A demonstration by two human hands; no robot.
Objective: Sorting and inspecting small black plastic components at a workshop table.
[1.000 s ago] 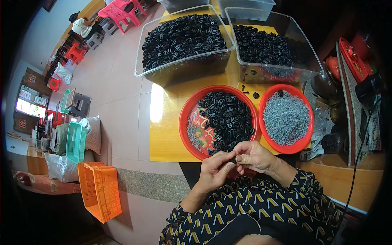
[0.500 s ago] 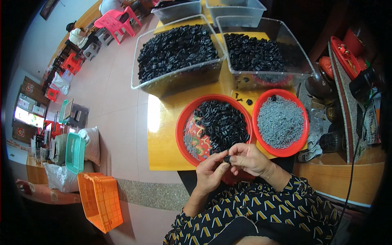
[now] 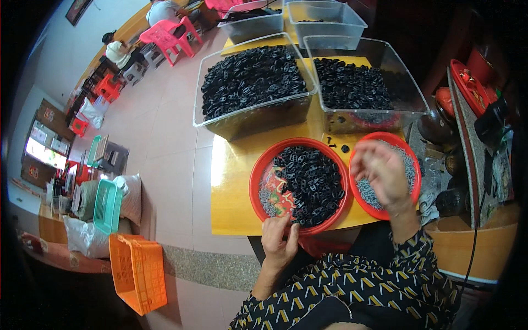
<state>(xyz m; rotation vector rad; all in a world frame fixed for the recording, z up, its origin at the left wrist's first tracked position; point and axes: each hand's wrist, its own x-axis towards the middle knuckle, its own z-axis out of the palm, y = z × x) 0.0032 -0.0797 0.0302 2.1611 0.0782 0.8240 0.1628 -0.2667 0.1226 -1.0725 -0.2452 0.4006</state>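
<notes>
My left hand [image 3: 279, 242] is at the near rim of a round red basin [image 3: 254, 195], its fingers curled in toward the thumb. Whatever lies between those fingertips is too small or hidden to make out. Small black oval plastic parts [image 3: 312, 184] with holes heap up in that basin, with a few grey screws [image 3: 268, 203] at its left side. Over a second red bowl [image 3: 416, 190], full of grey screws [image 3: 410, 168], hovers my right hand [image 3: 385, 173]. Motion smears its fingers, so their grip does not show.
Two clear plastic bins [image 3: 258, 96] [image 3: 410, 107] of black parts stand behind the basins on the yellow table [image 3: 231, 212]. Loose black pieces [image 3: 345, 148] lie between. A stone-edged shelf [image 3: 465, 143] is at right, an orange crate [image 3: 146, 275] on the floor at left. Two people sit far back.
My hands, together on a small black part before, have separated. The right one has moved right and away over the screws; the left stays near the basin's rim. The whole view has shifted slightly.
</notes>
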